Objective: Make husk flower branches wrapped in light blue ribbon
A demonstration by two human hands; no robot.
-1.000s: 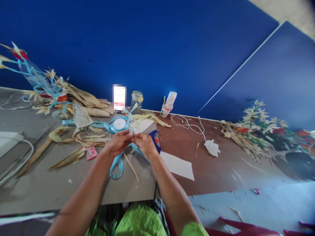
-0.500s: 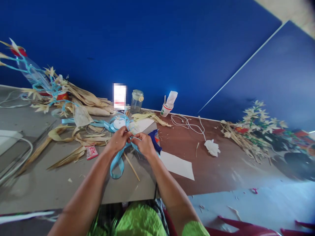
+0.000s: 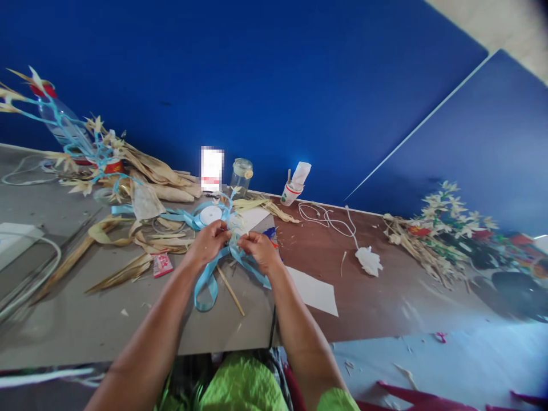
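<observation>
My left hand (image 3: 209, 242) is closed in a pinch at a thin light-blue-wrapped stem with small pale flowers (image 3: 233, 196) at its top. Just right of it, my right hand (image 3: 259, 251) also has its fingers pinched together; what lies between them is too small to make out. Light-blue ribbon (image 3: 206, 291) hangs in a loop below the left hand, and another length runs under the right hand. Behind the left hand sits a ribbon roll with a white core (image 3: 211, 215). A thin wooden stick (image 3: 231, 291) lies on the table below the hands.
Dried corn husks (image 3: 158, 171) and a clear bottle with blue-wrapped stems (image 3: 64, 123) crowd the left. A lidded jar (image 3: 242, 176), a paper cup (image 3: 291, 193) and a white cable (image 3: 327, 220) are along the blue partition. White paper (image 3: 314, 291) lies right; more flowers (image 3: 449, 214) stand far right.
My hands have moved slightly apart, the right one shifting rightward. The flower-topped stem now shows upright between and above them. The camera view has shifted a little.
</observation>
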